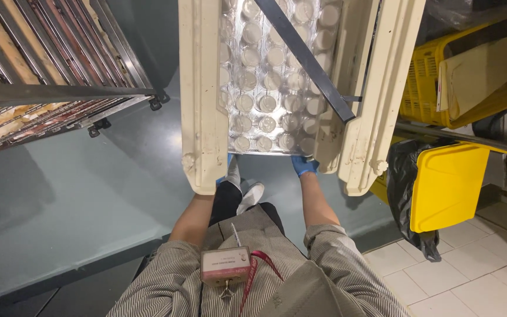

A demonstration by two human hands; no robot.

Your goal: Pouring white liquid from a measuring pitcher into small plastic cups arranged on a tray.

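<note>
Both gloved hands, left (225,167) and right (304,165), grip the near edge of a clear tray (271,82) of round white lidded cups, sliding between cream rails (202,94); fingers mostly hidden beneath.

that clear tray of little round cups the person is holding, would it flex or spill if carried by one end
Probably yes. The clear tray looks like thin moulded plastic, so it would likely sag if gripped only at the near edge, where the right hand and left hand hold it. It is long and full of small cups, so likely end-heavy. The glossy surface may be slippery in gloves.
</note>
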